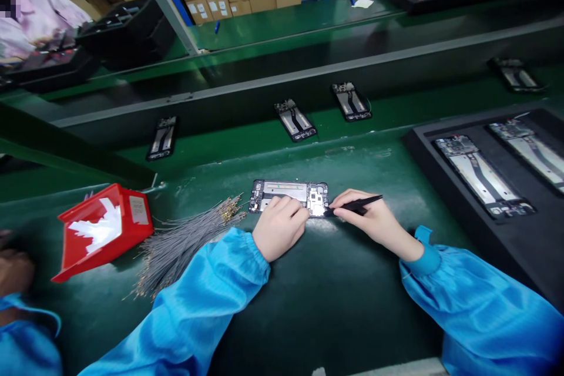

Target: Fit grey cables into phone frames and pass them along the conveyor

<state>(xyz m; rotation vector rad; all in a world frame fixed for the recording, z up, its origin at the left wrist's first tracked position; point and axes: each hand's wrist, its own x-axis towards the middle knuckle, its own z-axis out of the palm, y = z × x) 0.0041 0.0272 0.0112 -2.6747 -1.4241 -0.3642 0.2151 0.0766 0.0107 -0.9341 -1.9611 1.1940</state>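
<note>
An opened phone (316, 192) lies sideways on the green bench in front of me, its circuit board to the right and a metal plate to the left. My left hand (282, 227), fingers curled, presses on the phone's near edge and hides part of it. Pinched in my right hand (379, 220) is a pair of black tweezers (360, 204). The tweezer tips reach the near right corner of the board; whether they grip anything is too small to tell. Left of the phone lies a bundle of thin grey cables (185, 242) with gold-coloured ends.
A red bin (106, 232) with white pieces stands at the left. At the right a black foam tray (423, 147) holds opened phones. More phones (296, 120) lie along the strip behind. Another person's hand (15, 270) is at the far left; people in pink work opposite.
</note>
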